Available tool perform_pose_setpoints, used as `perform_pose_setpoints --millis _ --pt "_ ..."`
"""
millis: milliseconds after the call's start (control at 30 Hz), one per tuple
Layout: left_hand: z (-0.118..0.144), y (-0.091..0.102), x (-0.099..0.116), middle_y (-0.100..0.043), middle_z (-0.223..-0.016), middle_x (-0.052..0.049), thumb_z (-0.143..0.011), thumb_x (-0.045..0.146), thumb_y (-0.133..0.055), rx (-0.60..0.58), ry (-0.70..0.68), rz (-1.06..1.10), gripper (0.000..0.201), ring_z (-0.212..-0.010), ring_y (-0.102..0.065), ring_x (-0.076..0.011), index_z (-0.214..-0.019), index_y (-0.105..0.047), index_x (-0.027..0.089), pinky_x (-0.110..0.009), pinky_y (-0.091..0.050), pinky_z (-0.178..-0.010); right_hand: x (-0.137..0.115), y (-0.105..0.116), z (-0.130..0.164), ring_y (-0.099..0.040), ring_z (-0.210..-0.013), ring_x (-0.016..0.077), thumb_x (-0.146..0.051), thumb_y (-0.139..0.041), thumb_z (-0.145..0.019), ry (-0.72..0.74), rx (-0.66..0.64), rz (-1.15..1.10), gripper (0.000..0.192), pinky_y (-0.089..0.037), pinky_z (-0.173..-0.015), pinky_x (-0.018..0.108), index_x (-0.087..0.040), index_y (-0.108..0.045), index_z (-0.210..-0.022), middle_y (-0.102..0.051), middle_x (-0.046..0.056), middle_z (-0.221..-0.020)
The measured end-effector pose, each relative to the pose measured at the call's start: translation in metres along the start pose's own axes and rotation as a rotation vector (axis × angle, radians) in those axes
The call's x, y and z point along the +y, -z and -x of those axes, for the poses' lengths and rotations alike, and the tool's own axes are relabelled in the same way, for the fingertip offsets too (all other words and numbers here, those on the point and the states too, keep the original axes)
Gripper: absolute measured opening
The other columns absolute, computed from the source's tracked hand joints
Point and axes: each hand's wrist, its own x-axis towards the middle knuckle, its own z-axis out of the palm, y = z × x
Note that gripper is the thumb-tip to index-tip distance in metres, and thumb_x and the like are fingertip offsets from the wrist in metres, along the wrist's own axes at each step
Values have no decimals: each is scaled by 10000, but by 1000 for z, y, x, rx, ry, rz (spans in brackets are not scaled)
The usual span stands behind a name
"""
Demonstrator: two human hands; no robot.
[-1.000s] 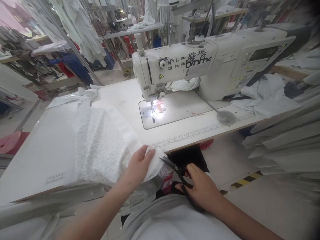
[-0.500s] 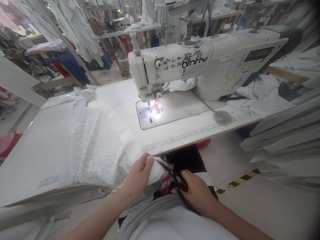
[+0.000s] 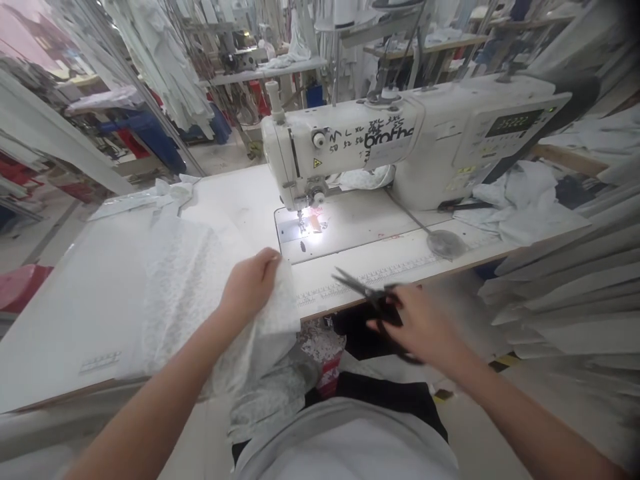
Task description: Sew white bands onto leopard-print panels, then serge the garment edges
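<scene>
My left hand (image 3: 251, 283) pinches the edge of a pale, leopard-patterned fabric piece (image 3: 185, 280) just left of the sewing machine's needle plate. The fabric spreads over the left of the table and hangs down past its front edge towards my lap. Black scissors (image 3: 373, 297) are gripped in my right hand (image 3: 420, 323), over the table's front edge. Their blades are a little apart, point up and left, and touch no cloth. Behind both hands stands a white sewing machine (image 3: 345, 147), its lamp lit over the needle.
A ruler strip (image 3: 370, 277) runs along the front edge of the table (image 3: 115, 300). A round grey disc on a rod (image 3: 447, 245) lies before the machine. Crumpled pale cloth (image 3: 525, 200) is heaped at right. Below the edge stands a red bin with scraps (image 3: 325, 347).
My left hand has moved up and left onto the table, carrying the fabric edge. The scissors in my right hand have come away from the cloth, rising up and right.
</scene>
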Motion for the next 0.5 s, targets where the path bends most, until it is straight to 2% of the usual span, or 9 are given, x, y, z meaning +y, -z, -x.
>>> perform_pose_setpoints --millis 133,233,333,400,467,500 --pt "-41 -26 -4 -627 -817 -55 -852 293 -368 -29 -120 -17 248 -712 -552 -204 -907 -590 199 -276 -374 -628 20 26 -80 -520 -898 293 -386 -599 -732 57 120 240 365 -432 -750 372 -106 -536 -957 -545 140 -930" --pt "-50 -41 -9 -606 -908 -68 -838 275 -400 6 -141 -5 237 -819 -557 -208 -987 -565 193 -289 -402 -708 20 26 -115 -502 -1002 325 -284 -538 -803 111 163 312 297 -410 -849 436 -85 -551 -1023 -548 182 -1025" --pt "-49 -42 -18 -525 -1057 -98 -827 253 -422 96 -131 7 283 -927 -524 -212 -1086 -493 163 -318 -418 -767 -4 9 -105 -461 -1131 282 -162 -411 -860 285 123 155 315 -362 -955 464 -133 -510 -1158 -531 153 -1172" --pt "-46 -39 -24 -494 -1060 -96 -821 242 -445 125 -169 -3 213 -969 -490 -213 -996 -535 161 -335 -412 -817 -26 -7 -79 -417 -1200 250 -206 -411 -879 486 -9 -13 359 -332 -1009 464 -154 -467 -1230 -502 121 -1252" --pt "-40 -35 -28 -510 -994 -82 -835 238 -439 112 -245 -62 164 -962 -466 -215 -843 -587 169 -357 -391 -861 -45 -20 -50 -440 -1190 220 -250 -445 -876 690 -157 -163 272 -338 -1024 424 -180 -568 -1108 -565 79 -1195" --pt "-37 -33 -29 -523 -959 -77 -847 239 -424 100 -279 -106 195 -947 -461 -216 -797 -601 172 -372 -380 -874 -52 -23 -38 -498 -1132 194 -259 -459 -871 711 -187 -236 209 -382 -996 372 -200 -623 -987 -624 49 -1099"
